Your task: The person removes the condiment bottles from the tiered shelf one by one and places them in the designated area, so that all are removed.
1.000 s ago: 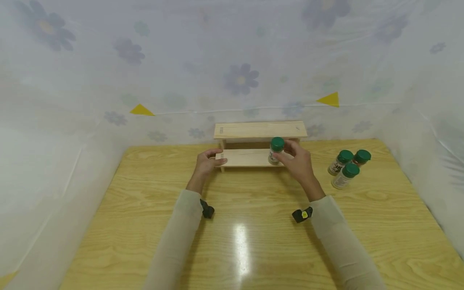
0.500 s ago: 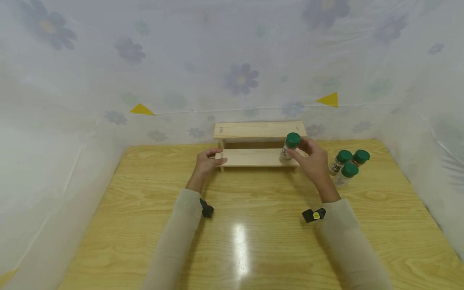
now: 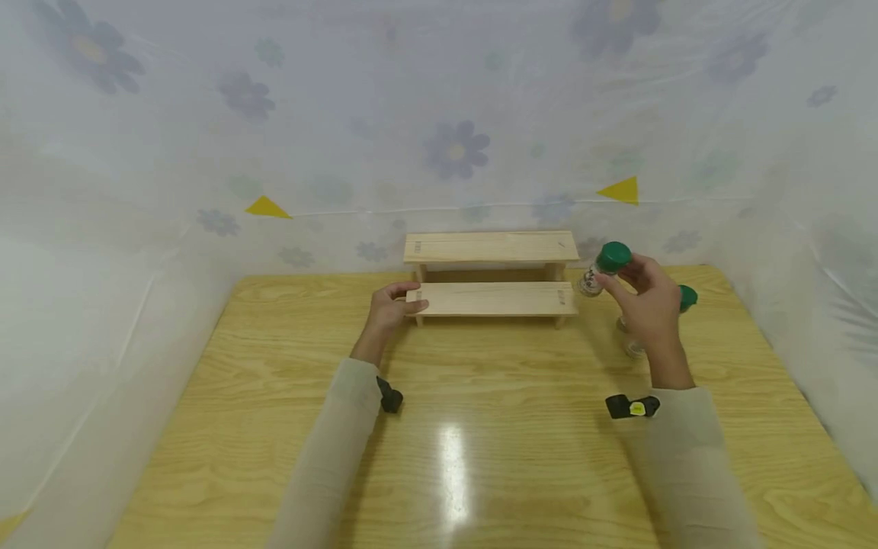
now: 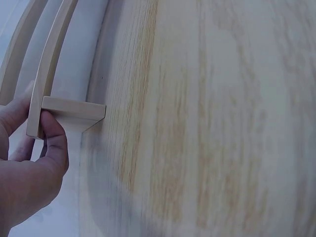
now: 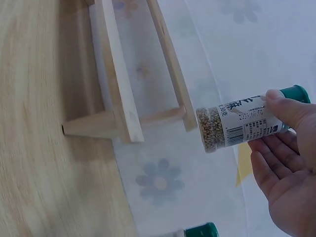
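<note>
A two-tier wooden rack (image 3: 490, 299) stands at the back of the table. My left hand (image 3: 392, 313) grips the left end of its lower shelf, thumb on top; in the left wrist view, the fingers (image 4: 55, 140) curl round the board's end. Off the rack's right end, my right hand (image 3: 652, 305) holds a spice jar (image 3: 602, 268) with a green lid, tilted and raised above the table. The right wrist view shows the jar's white printed label and small tan seeds (image 5: 211, 131) inside, with thumb and fingers pinching it near the lid.
More green-lidded jars stand on the table at right, mostly hidden behind my right hand; one green lid (image 3: 687, 298) shows beside it. A flower-patterned sheet (image 3: 453, 91) with yellow triangles (image 3: 620, 191) hangs behind the wooden table (image 3: 329, 473).
My right hand has lifted the jar off the right part of the lower shelf and carried it rightward past the rack's end. My left hand keeps its grip on the shelf.
</note>
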Tool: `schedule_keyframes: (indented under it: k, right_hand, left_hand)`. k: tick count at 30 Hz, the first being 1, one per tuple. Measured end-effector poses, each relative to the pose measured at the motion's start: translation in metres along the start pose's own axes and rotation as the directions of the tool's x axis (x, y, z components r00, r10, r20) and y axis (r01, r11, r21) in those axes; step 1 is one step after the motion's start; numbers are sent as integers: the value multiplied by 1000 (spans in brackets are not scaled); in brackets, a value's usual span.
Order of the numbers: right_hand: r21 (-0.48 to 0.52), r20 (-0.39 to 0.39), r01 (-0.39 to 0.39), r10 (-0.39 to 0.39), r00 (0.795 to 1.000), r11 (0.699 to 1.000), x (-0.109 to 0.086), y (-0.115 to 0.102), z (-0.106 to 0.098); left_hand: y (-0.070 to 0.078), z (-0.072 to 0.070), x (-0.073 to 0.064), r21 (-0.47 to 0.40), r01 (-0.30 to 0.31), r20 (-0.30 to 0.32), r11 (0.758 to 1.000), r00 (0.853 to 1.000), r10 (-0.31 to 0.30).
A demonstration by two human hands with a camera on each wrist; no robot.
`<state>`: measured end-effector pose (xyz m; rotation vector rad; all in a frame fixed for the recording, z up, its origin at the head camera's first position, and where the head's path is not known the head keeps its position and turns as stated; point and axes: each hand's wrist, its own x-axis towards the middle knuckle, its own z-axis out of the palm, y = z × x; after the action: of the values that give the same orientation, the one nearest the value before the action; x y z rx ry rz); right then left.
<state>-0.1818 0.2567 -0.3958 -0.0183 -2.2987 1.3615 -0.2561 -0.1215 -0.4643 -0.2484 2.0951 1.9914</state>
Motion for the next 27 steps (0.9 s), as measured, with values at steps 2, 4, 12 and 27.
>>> schedule_keyframes:
  k: [2, 4, 12, 27]
  right_hand:
    - [-3, -21, -1, 1, 1000, 1000, 1, 1, -6]
    - [-11, -40, -4, 4, 999, 1000, 2, 3, -12]
    - [-32, -140, -37, 32, 990, 999, -1, 11, -42]
    - [-21, -258, -39, 33, 966, 999, -15, 31, -74]
  left_hand:
    - [0, 0, 0, -7, 0, -1, 1000, 1000, 0]
    - [-1, -1, 0, -6, -1, -3, 1000, 1000, 1]
    - [-1, 1, -2, 9, -3, 1, 1000, 1000, 3]
    - [0, 1, -1, -1, 6, -3, 1000, 1000, -6]
